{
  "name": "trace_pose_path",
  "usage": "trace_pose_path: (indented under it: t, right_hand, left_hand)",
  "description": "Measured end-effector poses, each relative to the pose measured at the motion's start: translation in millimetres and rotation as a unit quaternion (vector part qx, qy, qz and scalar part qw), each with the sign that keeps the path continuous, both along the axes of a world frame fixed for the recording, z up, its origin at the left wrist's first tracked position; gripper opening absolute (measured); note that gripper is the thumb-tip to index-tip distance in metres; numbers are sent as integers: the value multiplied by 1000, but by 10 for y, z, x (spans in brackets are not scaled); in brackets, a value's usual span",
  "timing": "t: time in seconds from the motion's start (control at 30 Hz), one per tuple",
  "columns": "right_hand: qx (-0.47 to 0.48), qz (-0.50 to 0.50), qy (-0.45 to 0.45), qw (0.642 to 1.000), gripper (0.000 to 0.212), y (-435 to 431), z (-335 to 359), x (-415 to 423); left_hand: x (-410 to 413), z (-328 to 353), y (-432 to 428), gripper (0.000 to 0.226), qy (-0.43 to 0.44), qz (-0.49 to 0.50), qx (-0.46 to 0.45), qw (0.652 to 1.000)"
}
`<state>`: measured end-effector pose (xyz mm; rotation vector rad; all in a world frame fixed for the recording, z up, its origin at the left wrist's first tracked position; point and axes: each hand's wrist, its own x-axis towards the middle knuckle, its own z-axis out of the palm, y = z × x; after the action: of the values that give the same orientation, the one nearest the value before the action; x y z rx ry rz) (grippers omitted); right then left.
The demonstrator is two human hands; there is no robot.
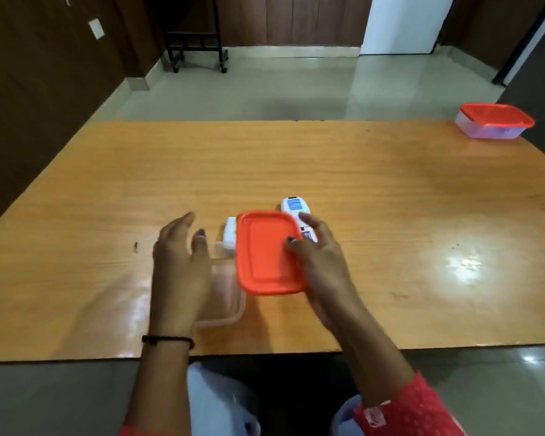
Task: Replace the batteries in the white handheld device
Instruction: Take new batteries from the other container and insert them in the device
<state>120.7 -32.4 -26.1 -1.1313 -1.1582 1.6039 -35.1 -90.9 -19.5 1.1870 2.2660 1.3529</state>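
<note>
The white handheld device (294,209) lies on the wooden table (390,215), its near end hidden behind an orange lid (265,251). My right hand (315,256) grips that lid by its right edge and holds it above the table. Under my left hand (180,262) sits a clear plastic container (225,306), partly covered by the hand, whose fingers are spread and hold nothing. A small white piece (229,236) lies just left of the lid; I cannot tell what it is.
A second clear container with an orange lid (494,121) stands at the table's far right corner. A tiny dark speck (136,246) lies on the table to the left. Beyond the table are a tiled floor and a black wheeled stand (195,42).
</note>
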Motion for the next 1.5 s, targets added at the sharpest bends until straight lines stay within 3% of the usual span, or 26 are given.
trace_pose_path:
  t: [0.07, 0.2, 0.57, 0.77, 0.97, 1.1, 1.17, 1.37, 1.5]
  right_hand:
    - [37, 16, -86, 995, 43, -144, -151, -278]
    - [75, 23, -190, 979, 45, -352, -292, -561]
    - [171, 57, -251, 951, 53, -595, -447, -744]
    - [155, 38, -178, 971, 53, -621, -456, -675]
    - [174, -34, -104, 979, 47, -548, -349, -523]
    - [141, -60, -70, 986, 52, -407, -296, -409]
    - [126, -76, -65, 987, 44, -342, -256, -333]
    - [142, -85, -25, 986, 27, -179, -154, -155]
    - [148, -82, -17, 985, 31, -76, -109, -58]
  left_hand:
    - [-181, -75, -111, 36, -63, 52, -21, 996]
    - [-232, -226, -131, 33, -182, 47, -55, 981]
    - [-336, -367, -145, 26, -160, 25, -60, 985]
    - [-327, -355, -137, 17, -170, 14, -18, 985]
    - [-132, -202, -65, 21, -174, -25, 65, 982]
    - [55, -176, 24, 20, -233, -12, 116, 965]
    - [147, -181, 58, 20, -270, 2, 134, 954]
    - [315, -95, 198, 38, -457, -70, 106, 880]
    - [388, -62, 268, 37, -475, -84, 118, 868]
